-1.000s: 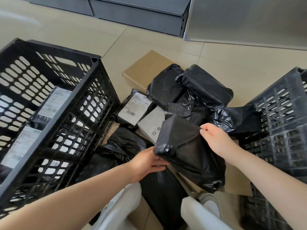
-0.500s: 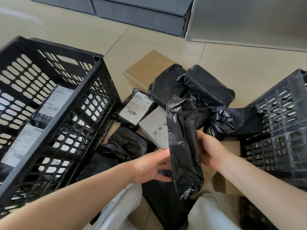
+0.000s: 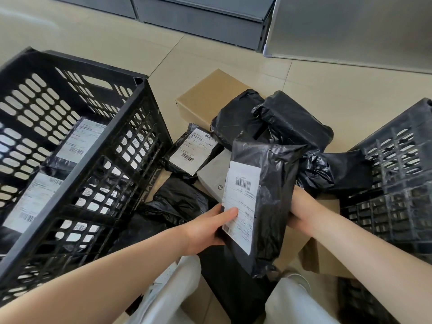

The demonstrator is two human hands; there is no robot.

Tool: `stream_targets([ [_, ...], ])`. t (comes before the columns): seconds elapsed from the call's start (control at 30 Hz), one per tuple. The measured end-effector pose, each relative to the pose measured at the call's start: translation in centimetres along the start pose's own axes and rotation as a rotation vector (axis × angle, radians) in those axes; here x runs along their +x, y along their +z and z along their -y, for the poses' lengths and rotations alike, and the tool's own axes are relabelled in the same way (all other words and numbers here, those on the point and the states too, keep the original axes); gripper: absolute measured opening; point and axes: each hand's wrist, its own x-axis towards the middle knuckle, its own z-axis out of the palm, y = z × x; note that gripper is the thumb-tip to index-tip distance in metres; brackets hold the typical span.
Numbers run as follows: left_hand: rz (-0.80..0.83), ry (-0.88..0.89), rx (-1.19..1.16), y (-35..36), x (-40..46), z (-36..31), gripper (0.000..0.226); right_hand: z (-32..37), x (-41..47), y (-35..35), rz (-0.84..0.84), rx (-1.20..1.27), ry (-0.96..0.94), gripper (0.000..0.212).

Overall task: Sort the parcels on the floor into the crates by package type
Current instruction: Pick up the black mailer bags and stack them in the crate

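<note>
Both hands grip one black poly mailer [image 3: 268, 195], held upright above the floor pile: left hand [image 3: 210, 226] thumb on its label, right hand [image 3: 301, 212] behind. Left crate [image 3: 77, 146], already holding labelled mailers, sits leftward, so left hand is nearer

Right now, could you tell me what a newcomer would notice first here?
Probably the black bagged parcel held up at centre, label facing the camera, gripped by the left hand and right hand. Next, the big black crate on the left, holding labelled black bags.
</note>
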Motion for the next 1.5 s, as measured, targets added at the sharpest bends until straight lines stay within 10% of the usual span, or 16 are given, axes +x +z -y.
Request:
stream_targets([
  [0.3, -0.138, 0.109, 0.117, -1.9, 0.1, -0.4, 0.120, 2.3, 0.5, -2.1, -0.074, 0.186, 0.069, 0.062],
  [0.43, -0.168, 0.133, 0.316, -3.1, -0.6, -2.7, 0.099, 6.2, 0.2, -5.0, -0.088, 0.178, -0.086, 0.064],
  [0.57, -0.183, 0.176, 0.538, -3.1, -0.9, -5.8, 0.057, 7.8, -0.1, -5.1, -0.054, -0.175, -0.161, 0.074],
  [0.93, -0.242, 0.403, 1.781, 0.0, -1.3, -10.0, 0.088, 7.9, -1.8, 0.7, 0.220, -1.635, -0.271, 0.100],
  [1.27, -0.406, 0.615, 1.681, -0.7, -1.3, -9.7, 0.092, 6.1, -1.4, 0.8, 0.151, -1.433, -0.149, 0.078],
  [1.5, -0.573, 0.498, 0.893, -1.3, -0.6, -7.7, 0.116, 4.6, -0.4, -1.2, 0.090, -0.619, 0.062, 0.069],
])
